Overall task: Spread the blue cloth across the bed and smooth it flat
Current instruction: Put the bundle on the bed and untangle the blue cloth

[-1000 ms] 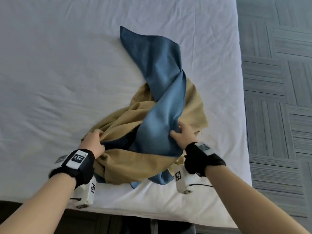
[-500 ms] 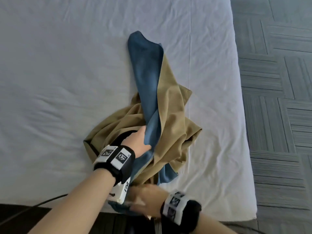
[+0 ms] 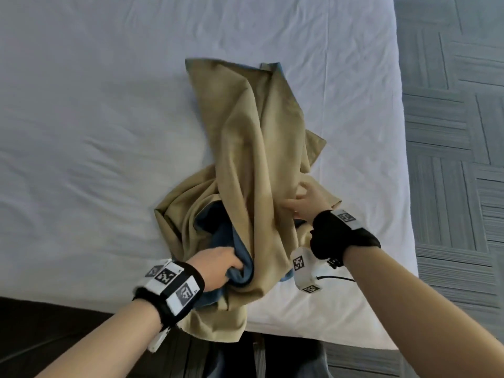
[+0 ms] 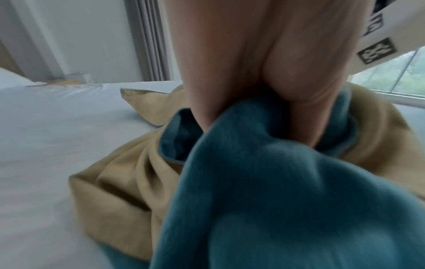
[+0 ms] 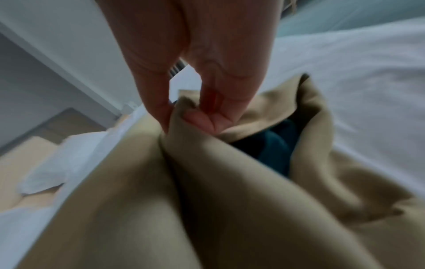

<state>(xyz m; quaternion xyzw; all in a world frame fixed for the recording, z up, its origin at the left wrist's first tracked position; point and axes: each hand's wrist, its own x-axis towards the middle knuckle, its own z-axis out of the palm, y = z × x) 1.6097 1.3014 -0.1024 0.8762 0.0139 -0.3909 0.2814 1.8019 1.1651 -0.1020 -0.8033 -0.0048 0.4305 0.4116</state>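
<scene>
The cloth is blue (image 3: 237,249) on one face and tan (image 3: 253,132) on the other. It lies bunched on the white bed (image 3: 81,132) near the front edge, mostly tan side up, with one end hanging over the edge. My left hand (image 3: 221,264) grips a blue fold at the near side; the left wrist view shows the thumb and fingers (image 4: 230,72) closed on blue fabric (image 4: 276,200). At the heap's right side my right hand (image 3: 302,203) pinches a tan fold, seen close up as right hand (image 5: 181,116) on tan cloth (image 5: 230,200).
White sheet stretches wide to the left and beyond the heap. The bed's right edge borders grey patterned carpet (image 3: 450,132). A dark bed base (image 3: 54,323) runs below the front edge. Pillows (image 5: 46,172) lie at the far end in the right wrist view.
The cloth has turned over, so tan now covers the long blue strip. My right hand rose from the bed's front edge to the heap's right side. My left hand dropped nearer the edge.
</scene>
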